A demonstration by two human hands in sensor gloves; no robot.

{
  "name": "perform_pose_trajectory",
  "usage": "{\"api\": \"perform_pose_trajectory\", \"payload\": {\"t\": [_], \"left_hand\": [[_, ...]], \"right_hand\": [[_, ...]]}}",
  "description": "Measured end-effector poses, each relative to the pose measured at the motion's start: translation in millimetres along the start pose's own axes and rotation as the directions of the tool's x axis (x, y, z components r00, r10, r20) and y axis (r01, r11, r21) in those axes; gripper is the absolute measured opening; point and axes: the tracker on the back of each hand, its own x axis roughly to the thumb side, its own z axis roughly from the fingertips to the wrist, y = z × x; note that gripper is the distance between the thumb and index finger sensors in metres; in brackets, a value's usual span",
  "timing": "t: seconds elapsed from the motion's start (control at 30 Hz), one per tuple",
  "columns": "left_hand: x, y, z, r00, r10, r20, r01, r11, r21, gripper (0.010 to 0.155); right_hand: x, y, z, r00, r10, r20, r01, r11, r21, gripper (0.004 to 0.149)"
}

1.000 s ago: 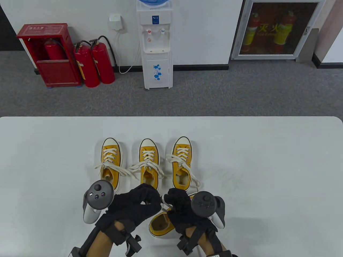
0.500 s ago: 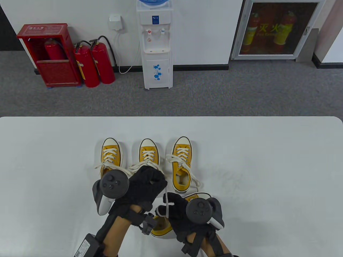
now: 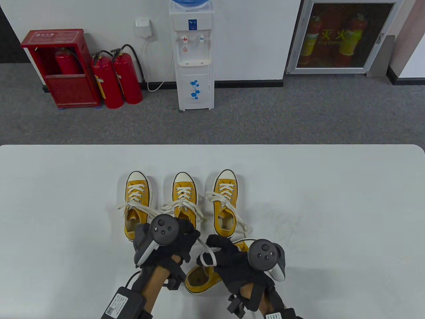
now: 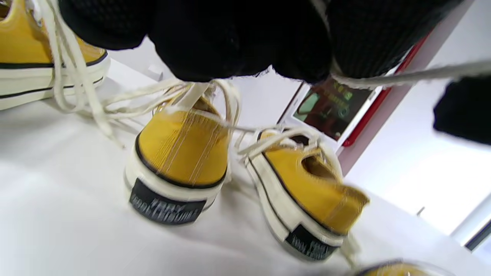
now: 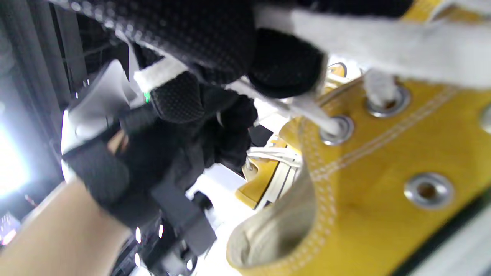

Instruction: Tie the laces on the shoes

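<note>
A white table [image 3: 332,206] fills the bottom of the frame. Behind it lies grey carpet [image 3: 265,123]. By the white wall [image 3: 252,36] stand a water dispenser [image 3: 194,63] and red fire extinguishers [image 3: 116,79].

Three yellow canvas shoes [image 3: 183,202] with white toe caps stand side by side, toes pointing away, their cream laces [image 3: 181,208] loose and spilling sideways. A fourth yellow shoe [image 3: 201,277] lies nearer, angled, its cream lace [image 3: 207,258] drawn up into a loop.

L hand [image 3: 172,244] & R hand [image 3: 229,262] fingers curled, close together.
</note>
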Motion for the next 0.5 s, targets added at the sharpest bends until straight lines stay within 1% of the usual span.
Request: {"api": "perform_pose_trajectory", "payload": {"t": [0.1, 0.23, 0.3, 0.37, 0.43, 0.5], "left_hand": [[0, -9, 6, 0.999, -0.032, 0.009, 0.032, 0.999, -0.018, 0.041], [-5, -20, 9, 0.999, -0.032, 0.026, 0.033, 0.999, -0.029, 0.040], [-8, -25, 11, 0.998, -0.044, 0.035, 0.045, 0.998, -0.035, 0.040], [-11, -26, 14, 0.995, -0.082, 0.052, 0.084, 0.995, -0.049, 0.040], [-13, -29, 17, 0.994, -0.091, 0.063, 0.095, 0.993, -0.064, 0.040], [-15, -30, 19, 0.994, -0.089, 0.070, 0.095, 0.992, -0.085, 0.041]], "right_hand": [[-3, -2, 0, 0.996, -0.087, -0.015, 0.087, 0.996, -0.017, 0.045], [-8, -3, 1, 0.993, -0.115, -0.030, 0.114, 0.993, -0.036, 0.045], [-11, -3, 3, 0.987, -0.154, -0.037, 0.153, 0.987, -0.045, 0.044], [-12, -3, 4, 0.985, -0.166, -0.042, 0.164, 0.985, -0.048, 0.044], [-15, -2, 4, 0.982, -0.183, -0.046, 0.180, 0.982, -0.061, 0.044], [-17, 0, 5, 0.976, -0.211, -0.056, 0.208, 0.977, -0.050, 0.044]]}}
